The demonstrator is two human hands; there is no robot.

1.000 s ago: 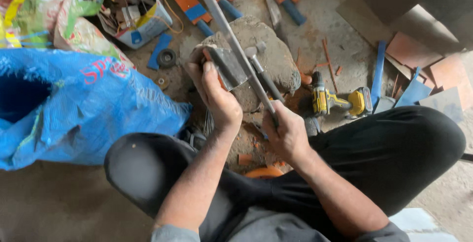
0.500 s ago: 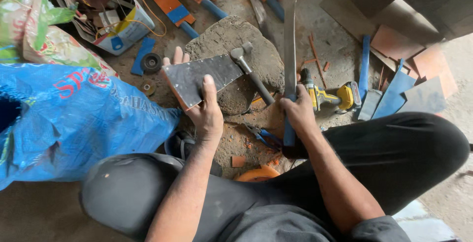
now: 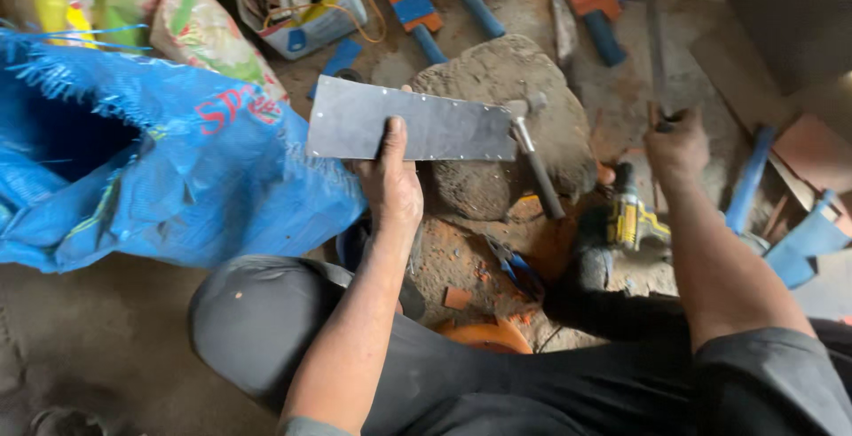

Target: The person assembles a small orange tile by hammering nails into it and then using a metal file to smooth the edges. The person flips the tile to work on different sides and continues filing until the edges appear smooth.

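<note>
- The left hand (image 3: 390,178) sits at the frame's centre, its grip clamped on the lower edge of a flat grey rectangular metal plate (image 3: 413,125), thumb pressed on the face.
- The plate lies nearly level, long side running left to right, its right end just over a rough grey stone block (image 3: 506,99) and beside a steel-headed hammer (image 3: 532,156) resting there.
- The right hand (image 3: 676,147), at upper right, has its grip closed around a long thin metal bar (image 3: 655,36) standing upright.
- A blue woven plastic sack (image 3: 151,178) crowds the plate's left edge.
- A yellow cordless drill (image 3: 630,218) lies on the dirt floor (image 3: 106,338) between the hands; bare ground shows at lower left.
</note>
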